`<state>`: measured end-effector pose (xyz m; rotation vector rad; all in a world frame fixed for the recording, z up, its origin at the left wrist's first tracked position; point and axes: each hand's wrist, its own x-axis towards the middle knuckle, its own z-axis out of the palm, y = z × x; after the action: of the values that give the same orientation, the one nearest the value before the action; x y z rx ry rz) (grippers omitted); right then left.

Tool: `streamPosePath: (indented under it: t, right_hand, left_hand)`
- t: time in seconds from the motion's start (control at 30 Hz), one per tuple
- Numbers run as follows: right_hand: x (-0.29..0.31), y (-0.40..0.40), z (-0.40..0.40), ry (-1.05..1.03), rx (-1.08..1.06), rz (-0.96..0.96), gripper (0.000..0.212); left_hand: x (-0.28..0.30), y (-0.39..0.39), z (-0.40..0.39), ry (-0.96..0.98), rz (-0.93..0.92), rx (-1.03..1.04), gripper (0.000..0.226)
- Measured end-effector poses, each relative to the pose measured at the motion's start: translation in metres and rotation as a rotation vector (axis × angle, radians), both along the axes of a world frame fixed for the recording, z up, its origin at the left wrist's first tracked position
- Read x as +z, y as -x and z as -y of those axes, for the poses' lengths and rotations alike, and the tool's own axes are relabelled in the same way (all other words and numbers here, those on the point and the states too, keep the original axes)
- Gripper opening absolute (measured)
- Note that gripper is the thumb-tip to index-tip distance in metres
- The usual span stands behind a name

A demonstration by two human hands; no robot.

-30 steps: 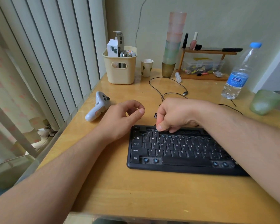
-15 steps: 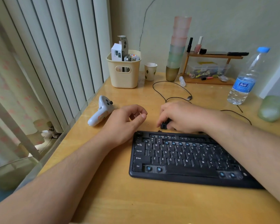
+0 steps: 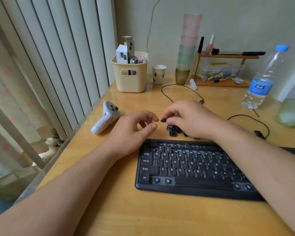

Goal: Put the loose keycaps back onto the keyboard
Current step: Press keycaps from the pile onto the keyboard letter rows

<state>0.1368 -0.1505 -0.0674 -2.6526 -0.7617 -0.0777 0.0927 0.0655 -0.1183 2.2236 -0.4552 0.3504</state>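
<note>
The right hand (image 3: 189,119) is pinching a small black keycap (image 3: 164,120) between thumb and fingertips, so its grip is clamped on that cap and holding it off the table (image 3: 119,210). Just below and slightly right of this grip, a small heap of loose keycaps (image 3: 173,129) is lying on the table; the palm is covering the right part of the heap, so its full extent is not showing. Further below the grip, the black keyboard (image 3: 191,167) is sitting flat, with blue bare switch posts showing along its upper rows and beside the Ctrl key. The right forearm is crossing over the keyboard's right end and hiding it.

Just left of the pinched cap, the left hand (image 3: 134,132) is resting on the table with fingers loosely curled, its grip holding nothing, and the fingertips are near the cap without touching it. Further left of that hand, a white controller (image 3: 104,118) is lying on the table.

The legend on the pinched keycap is too small to read, and the keyboard's function row is blurred.
</note>
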Motion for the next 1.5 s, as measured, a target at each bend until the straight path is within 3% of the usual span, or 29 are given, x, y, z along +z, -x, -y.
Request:
streamPosePath:
  t: [0.13,0.23,0.5,0.9,1.07,1.3,1.5]
  right_hand:
    - [-0.008,0.014,-0.007,-0.451,-0.124,-0.179,0.012]
    - [-0.015,0.022,-0.008,-0.581,-0.127,-0.293,0.014]
    - [-0.019,0.032,-0.008,-0.634,-0.096,-0.365,0.017]
    - [-0.022,0.036,-0.007,-0.672,-0.088,-0.344,0.010]
    - [-0.022,0.040,-0.013,-0.794,-0.135,-0.329,0.030]
    - [-0.022,0.042,-0.015,-0.816,-0.160,-0.246,0.030]
    - [-0.023,0.046,-0.014,-0.563,-0.140,0.063,0.022]
  left_hand:
    - [-0.001,0.004,0.004,0.097,0.068,-0.054,0.023]
    - [-0.001,0.006,0.005,0.188,0.083,-0.057,0.028]
    - [-0.001,0.006,0.006,0.248,0.093,-0.041,0.014]
    - [-0.001,0.005,0.007,0.176,0.087,-0.044,0.020]
    - [-0.002,0.005,0.007,0.131,0.040,-0.143,0.030]
    - [-0.001,0.006,0.006,0.211,-0.081,-0.165,0.031]
    - [0.002,0.008,0.007,0.426,-0.213,-0.190,0.022]
